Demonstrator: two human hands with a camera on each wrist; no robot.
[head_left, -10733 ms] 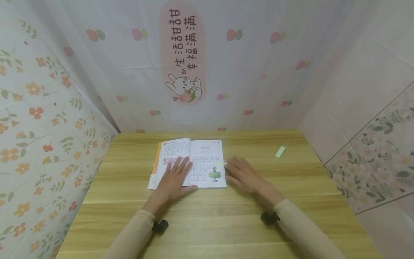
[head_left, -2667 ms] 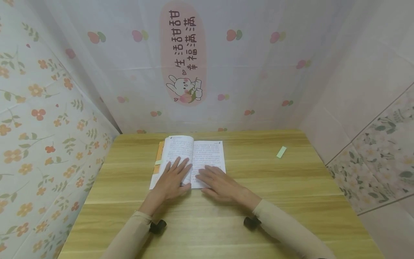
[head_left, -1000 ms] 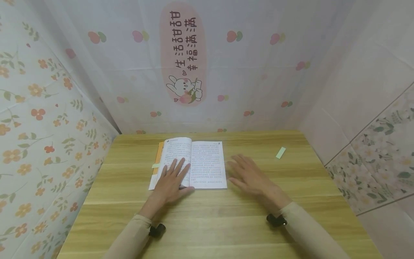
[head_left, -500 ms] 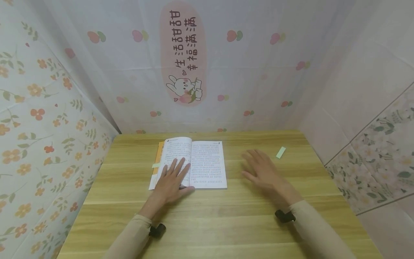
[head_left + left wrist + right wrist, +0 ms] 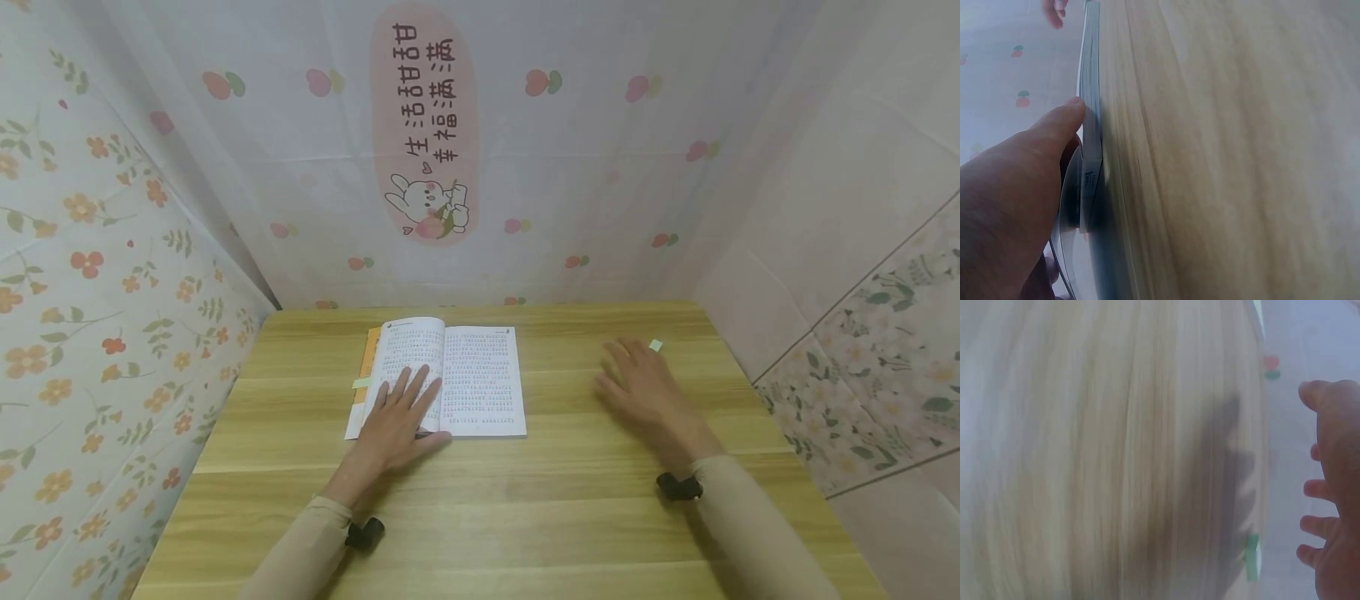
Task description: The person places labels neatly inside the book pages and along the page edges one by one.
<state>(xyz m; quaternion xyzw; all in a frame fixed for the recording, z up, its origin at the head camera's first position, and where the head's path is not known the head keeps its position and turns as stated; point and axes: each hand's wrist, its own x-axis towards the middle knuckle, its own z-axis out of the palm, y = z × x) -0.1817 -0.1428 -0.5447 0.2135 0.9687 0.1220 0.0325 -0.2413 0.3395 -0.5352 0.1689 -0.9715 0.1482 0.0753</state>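
An open book (image 5: 483, 375) with printed pages lies toward the left of the table in the head view. My left hand (image 5: 393, 423) rests spread on its left page, thumb at the lower edge by the spine; the left wrist view shows that thumb (image 5: 1060, 125) against the page block. A pale green sticky flag (image 5: 362, 383) sticks out past the left page over the orange cover (image 5: 371, 354). My right hand (image 5: 647, 387) hovers over the table with loosely extended fingers, holding nothing. It partly hides a small green sticky-note pad (image 5: 656, 345), which the right wrist view shows below the fingers (image 5: 1319, 526).
The wooden table (image 5: 495, 517) ends at a white printed curtain (image 5: 600, 167) at the back. A floral cloth (image 5: 97, 333) hangs on the left and another patterned sheet (image 5: 885, 350) on the right. Each wrist carries a black camera (image 5: 678, 486).
A page has been turned leftward, so the flag once at the right page's edge now shows at the left. My right hand has moved right, from the book to the pad. The left hand stays.
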